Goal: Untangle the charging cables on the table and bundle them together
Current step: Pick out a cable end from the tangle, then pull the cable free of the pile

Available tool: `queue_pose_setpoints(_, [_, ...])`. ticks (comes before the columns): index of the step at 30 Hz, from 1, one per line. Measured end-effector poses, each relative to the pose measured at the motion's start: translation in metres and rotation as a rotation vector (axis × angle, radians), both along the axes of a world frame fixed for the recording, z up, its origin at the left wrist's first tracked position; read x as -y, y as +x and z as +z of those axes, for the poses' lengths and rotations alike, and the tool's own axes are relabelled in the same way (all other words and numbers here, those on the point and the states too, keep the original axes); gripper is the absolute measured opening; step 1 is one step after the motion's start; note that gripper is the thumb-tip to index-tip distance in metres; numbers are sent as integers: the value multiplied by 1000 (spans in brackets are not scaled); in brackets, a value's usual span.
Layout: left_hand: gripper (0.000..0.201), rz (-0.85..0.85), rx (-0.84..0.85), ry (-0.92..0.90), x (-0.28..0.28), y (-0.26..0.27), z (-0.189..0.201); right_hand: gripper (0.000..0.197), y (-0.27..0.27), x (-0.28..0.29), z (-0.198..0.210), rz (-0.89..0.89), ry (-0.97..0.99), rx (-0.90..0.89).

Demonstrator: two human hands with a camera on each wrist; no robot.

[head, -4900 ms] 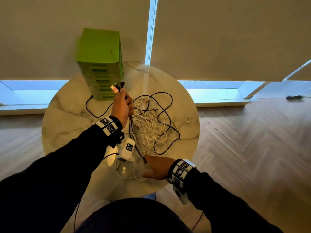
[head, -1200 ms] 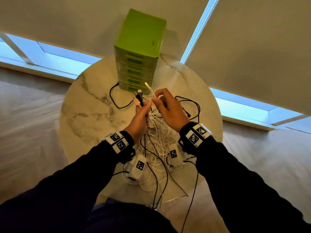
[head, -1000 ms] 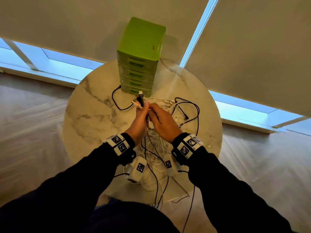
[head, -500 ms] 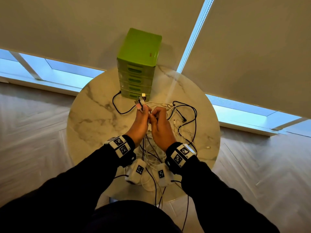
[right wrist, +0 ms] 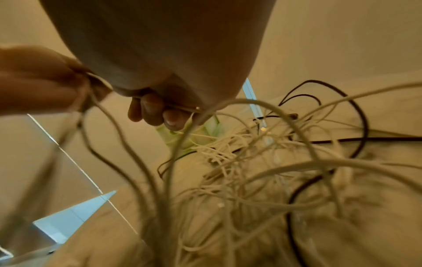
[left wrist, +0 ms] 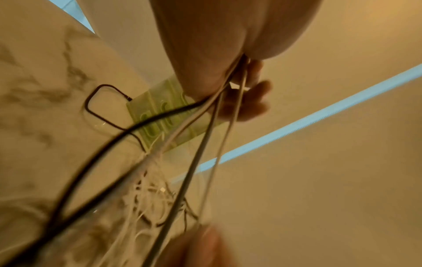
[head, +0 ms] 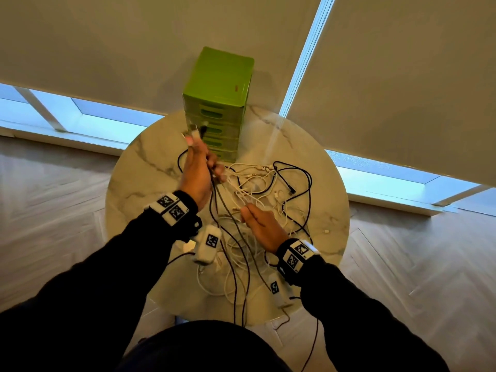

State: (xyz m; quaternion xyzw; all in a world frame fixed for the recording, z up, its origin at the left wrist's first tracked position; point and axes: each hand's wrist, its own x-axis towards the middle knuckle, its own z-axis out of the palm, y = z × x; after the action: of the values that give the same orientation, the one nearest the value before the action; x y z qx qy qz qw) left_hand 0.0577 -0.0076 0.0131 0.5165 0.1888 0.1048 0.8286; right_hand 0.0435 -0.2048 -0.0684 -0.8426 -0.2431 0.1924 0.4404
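Note:
A tangle of white and black charging cables (head: 268, 189) lies on the round marble table (head: 139, 189). My left hand (head: 206, 167) is raised above the table and grips several cable ends, whose plugs (head: 196, 131) stick up past its knuckles. In the left wrist view those cables (left wrist: 205, 144) run taut from the curled fingers (left wrist: 251, 101) down to the pile. Nearer to me and lower, my right hand (head: 248, 210) pinches a white cable (right wrist: 182, 108) between its fingers (right wrist: 157, 112). The tangle (right wrist: 251, 162) spreads below it.
A green drawer unit (head: 217, 103) stands at the table's far edge, just behind my left hand. Some cables (head: 241, 291) hang over the near edge of the table toward my lap. Roller blinds and a wood floor surround the table.
My hands were together over the pile. My left hand has lifted the cable ends up toward the drawers, and my right hand has drawn back toward me along a white cable.

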Motion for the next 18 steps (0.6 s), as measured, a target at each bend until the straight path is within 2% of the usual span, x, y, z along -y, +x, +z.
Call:
queue_pose_setpoints(1, [65, 33, 20, -17, -8, 4, 7, 32, 2, 6, -5, 12, -49, 9])
queue_pose_setpoints(4, [40, 128, 56, -7, -31, 16, 29, 32, 18, 27, -17, 58, -307, 30])
queue_pose_setpoints(7, [32, 117, 52, 78, -40, 21, 31, 38, 43, 29, -8, -3, -525, 111])
queue_pose_setpoints(9, [33, 13, -2, 171, -34, 16, 16, 37, 54, 16, 12, -107, -428, 209])
queue_pose_setpoints(12, [35, -142, -130, 222, -13, 5, -7, 33, 57, -17, 49, -247, -139, 238])
queue_pose_setpoints(15, [43, -198, -246, 247, 4, -1, -21, 25, 45, -46, 72, -153, -29, 306])
queue_pose_setpoints(18, [44, -177, -245, 97, 9, 1, -23, 30, 31, -60, 67, -19, -40, 363])
